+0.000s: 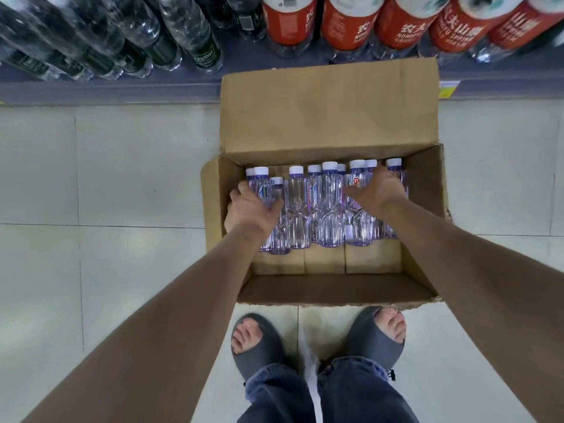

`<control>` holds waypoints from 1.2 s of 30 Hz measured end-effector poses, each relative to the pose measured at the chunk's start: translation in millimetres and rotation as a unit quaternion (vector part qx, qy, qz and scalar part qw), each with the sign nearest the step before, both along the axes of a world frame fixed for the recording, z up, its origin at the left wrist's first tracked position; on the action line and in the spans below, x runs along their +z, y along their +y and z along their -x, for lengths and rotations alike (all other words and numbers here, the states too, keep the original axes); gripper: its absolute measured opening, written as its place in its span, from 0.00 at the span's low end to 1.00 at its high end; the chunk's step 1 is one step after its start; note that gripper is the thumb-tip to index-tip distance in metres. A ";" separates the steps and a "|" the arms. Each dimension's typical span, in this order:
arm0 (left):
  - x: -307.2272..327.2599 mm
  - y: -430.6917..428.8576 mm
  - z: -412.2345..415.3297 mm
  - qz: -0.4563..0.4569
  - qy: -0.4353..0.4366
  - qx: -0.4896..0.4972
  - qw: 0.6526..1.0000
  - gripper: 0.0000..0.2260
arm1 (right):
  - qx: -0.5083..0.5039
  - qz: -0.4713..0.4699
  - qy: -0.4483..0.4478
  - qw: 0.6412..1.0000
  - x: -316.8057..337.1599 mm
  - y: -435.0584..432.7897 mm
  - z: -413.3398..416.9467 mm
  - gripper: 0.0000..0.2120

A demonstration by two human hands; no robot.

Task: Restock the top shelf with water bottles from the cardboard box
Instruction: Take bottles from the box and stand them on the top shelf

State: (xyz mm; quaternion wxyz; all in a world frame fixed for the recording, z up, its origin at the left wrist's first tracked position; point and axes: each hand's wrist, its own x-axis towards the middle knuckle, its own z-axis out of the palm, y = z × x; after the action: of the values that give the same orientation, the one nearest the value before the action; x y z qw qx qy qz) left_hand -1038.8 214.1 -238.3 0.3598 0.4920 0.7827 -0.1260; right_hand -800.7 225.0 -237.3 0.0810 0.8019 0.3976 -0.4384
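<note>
Both hands reach into the cardboard box [329, 117]: left hand [251, 207] curled around a leftmost water bottle [263, 190]; right hand [377, 190] spread open over bottles beneath it.

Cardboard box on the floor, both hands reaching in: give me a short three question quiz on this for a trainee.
1. True or false: the cardboard box is packed full of water bottles.
2. Which hand wraps a bottle at the row's end: A) left hand B) right hand?
3. Fill in: the bottle caps are ___.

Key:
1. False; one row stands at the far side, and bare box floor shows nearer the feet.
2. A; the right hand lies spread over bottles, its grip unclear.
3. White.
</note>
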 end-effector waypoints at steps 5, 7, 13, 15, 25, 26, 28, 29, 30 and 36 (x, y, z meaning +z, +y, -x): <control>-31.5 -5.4 0.3 0.000 0.005 0.010 1.000 0.35 | -0.060 0.026 -0.029 0.997 -32.4 2.9 5.1 0.40; -35.8 -8.3 1.8 -0.014 -0.001 0.018 1.000 0.36 | -0.089 0.000 -0.024 0.996 -33.6 -1.5 0.8 0.31; -18.1 -21.9 6.0 -0.049 -0.048 0.015 0.998 0.34 | -0.093 -0.024 0.003 0.995 -7.1 -23.0 -2.0 0.24; 4.6 -19.8 7.8 -0.066 -0.066 0.002 0.996 0.34 | -0.069 -0.071 0.008 0.995 18.4 -30.5 0.8 0.27; 245.4 20.8 30.6 -0.190 -0.243 0.059 0.950 0.20 | -0.112 -0.236 0.113 0.959 267.1 -18.7 32.5 0.22; 279.5 24.7 34.0 -0.201 -0.256 0.067 0.943 0.20 | -0.110 -0.244 0.114 0.957 302.7 -16.6 36.7 0.22; 347.9 28.5 44.1 -0.224 -0.268 0.079 0.934 0.23 | -0.104 -0.257 0.119 0.953 373.4 -12.7 45.4 0.22; 382.6 29.1 49.3 -0.240 -0.275 0.081 0.927 0.27 | -0.100 -0.271 0.128 0.949 408.2 -10.7 49.3 0.23; 415.8 28.7 53.9 -0.259 -0.284 0.081 0.920 0.30 | -0.095 -0.285 0.141 0.943 442.2 -9.1 52.7 0.23; 599.0 5.6 82.2 -0.354 -0.322 0.075 0.875 0.29 | -0.068 -0.340 0.223 0.911 633.8 -24.9 84.6 0.23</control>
State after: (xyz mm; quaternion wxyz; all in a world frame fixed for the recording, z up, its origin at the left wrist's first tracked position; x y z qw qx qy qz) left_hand -1121.0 219.8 360.7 0.4022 0.5395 0.6503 0.3525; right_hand -885.3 200.1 396.5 -0.3177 0.6871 0.4752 -0.4486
